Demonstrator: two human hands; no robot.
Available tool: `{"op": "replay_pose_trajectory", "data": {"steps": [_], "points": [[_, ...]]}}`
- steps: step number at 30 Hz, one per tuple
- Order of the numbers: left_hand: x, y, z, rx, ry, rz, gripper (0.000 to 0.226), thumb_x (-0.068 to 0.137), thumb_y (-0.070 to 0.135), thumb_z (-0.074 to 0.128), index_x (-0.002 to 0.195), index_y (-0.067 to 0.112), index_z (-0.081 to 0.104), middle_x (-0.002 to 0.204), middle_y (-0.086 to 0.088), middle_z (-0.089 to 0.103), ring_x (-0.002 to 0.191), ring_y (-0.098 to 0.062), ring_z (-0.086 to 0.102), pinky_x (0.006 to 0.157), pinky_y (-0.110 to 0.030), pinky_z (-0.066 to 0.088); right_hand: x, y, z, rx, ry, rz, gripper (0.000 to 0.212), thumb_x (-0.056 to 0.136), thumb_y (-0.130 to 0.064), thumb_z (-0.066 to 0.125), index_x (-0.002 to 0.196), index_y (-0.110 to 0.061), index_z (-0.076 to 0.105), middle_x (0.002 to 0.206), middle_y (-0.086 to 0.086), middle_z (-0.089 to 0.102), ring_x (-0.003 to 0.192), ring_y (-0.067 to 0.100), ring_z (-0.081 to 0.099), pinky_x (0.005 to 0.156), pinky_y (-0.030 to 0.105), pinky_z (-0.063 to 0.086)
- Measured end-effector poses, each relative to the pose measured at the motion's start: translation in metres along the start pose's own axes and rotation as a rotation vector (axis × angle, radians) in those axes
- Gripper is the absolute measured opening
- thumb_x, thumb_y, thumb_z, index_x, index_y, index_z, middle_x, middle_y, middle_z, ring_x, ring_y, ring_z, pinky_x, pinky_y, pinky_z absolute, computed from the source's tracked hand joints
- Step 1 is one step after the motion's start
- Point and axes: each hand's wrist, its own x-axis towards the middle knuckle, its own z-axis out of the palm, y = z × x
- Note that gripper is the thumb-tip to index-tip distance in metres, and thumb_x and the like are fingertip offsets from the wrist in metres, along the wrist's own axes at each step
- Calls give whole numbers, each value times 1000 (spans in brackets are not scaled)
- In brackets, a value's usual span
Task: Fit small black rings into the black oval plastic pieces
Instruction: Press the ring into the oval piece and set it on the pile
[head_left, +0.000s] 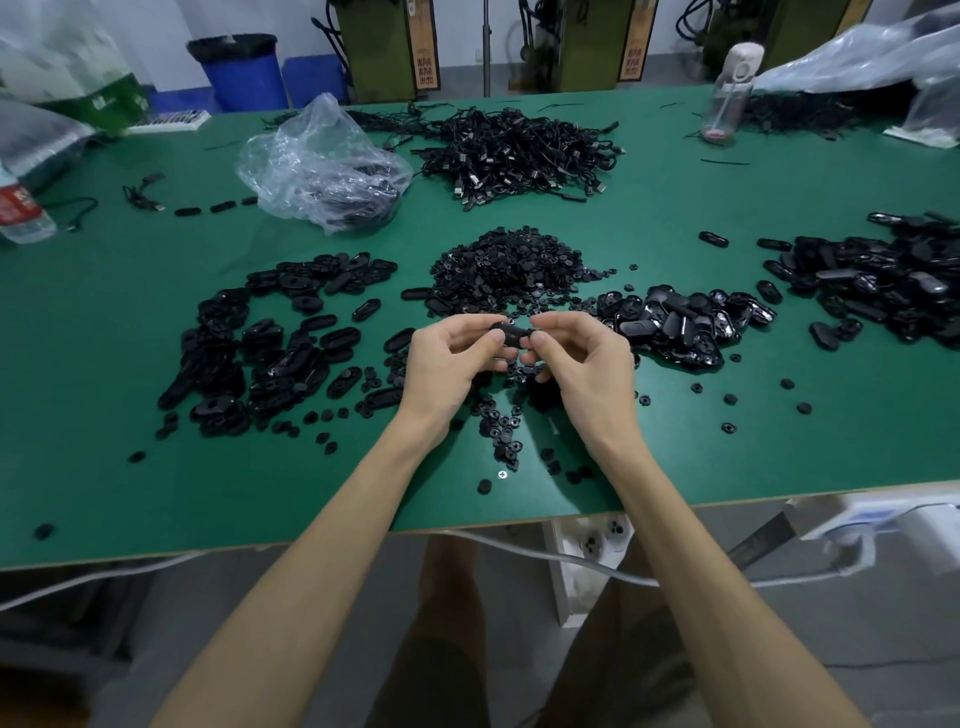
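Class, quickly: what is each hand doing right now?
Left hand: grips the black oval piece.
Right hand: pinches the same piece's other end.

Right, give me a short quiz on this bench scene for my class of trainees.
1. True or false: the right hand lies flat on the table.
2. Where is the ring pile? A beyond the hands; B left of them; C at the table's near edge.
3. How many hands hold the oval piece?
Key: 1 false, it pinches the oval piece. 2 A. 3 two, the left hand and the right hand.
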Motion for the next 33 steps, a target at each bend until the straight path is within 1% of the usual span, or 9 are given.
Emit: {"op": "replay_pose_trajectory", "data": {"steps": [6,11,15,18,21,24,27,31,33], "points": [[0,1,-1,-25,21,-13,22,94,6,74,116,3,71,94,-11,80,87,-28,79,75,-28,61,1,1,0,-39,-5,4,6,96,-8,72,101,-11,74,89,2,78,80,15,76,75,33,62],[-2,3,-1,-7,-9,14,16,92,10,78,107,6,75,91,-13,80,86,-29,79,72,-29,60,3,3,1,-98,-3,6,5,98,-9,69,100,-10,74,87,2,76,76,9,73,68,24,57],[-3,5,-1,-75,-67,-7,18,91,7,78,107,-1,73,94,-18,79,92,-31,78,77,-30,61,3,2,1,-138,-2,-5,5,98,-7,67,99,-9,71,85,6,74,74,17,72,68,29,58],[-4,6,0,-83,-94,-19,19,90,5,78,105,-4,72,97,-20,78,94,-33,77,81,-31,61,3,2,1,-154,3,-29,6,96,-6,70,99,-11,71,85,1,73,75,16,71,70,27,57],[-4,6,0,-65,-107,-19,16,90,4,78,104,-3,73,97,-19,79,95,-32,77,84,-33,62,1,2,2,-151,32,-35,13,95,-10,74,105,-12,66,92,0,72,82,16,71,76,27,58],[-5,7,0,-45,-118,-25,14,90,5,78,103,2,76,95,-16,79,92,-29,77,83,-30,61,1,2,2,-175,52,-41,10,94,-10,75,100,-14,67,90,-2,72,83,14,71,78,29,59],[-5,8,1,-34,-121,-34,14,91,6,77,105,4,76,94,-14,80,90,-26,78,81,-27,61,1,1,2,-199,51,-44,9,94,-10,74,99,-14,68,89,-4,72,83,12,70,78,25,57],[-5,7,3,-24,-118,-25,9,95,4,73,103,8,76,92,-10,80,87,-22,78,80,-24,60,0,1,3,-231,48,-84,10,93,-9,74,96,-16,68,87,-10,69,82,2,65,72,11,49],[-5,6,4,6,-125,-23,9,96,4,71,103,8,76,92,-9,80,88,-23,78,81,-24,60,0,0,3,-227,50,-89,9,93,-9,75,96,-14,68,87,-9,69,81,1,64,71,10,47]]}}
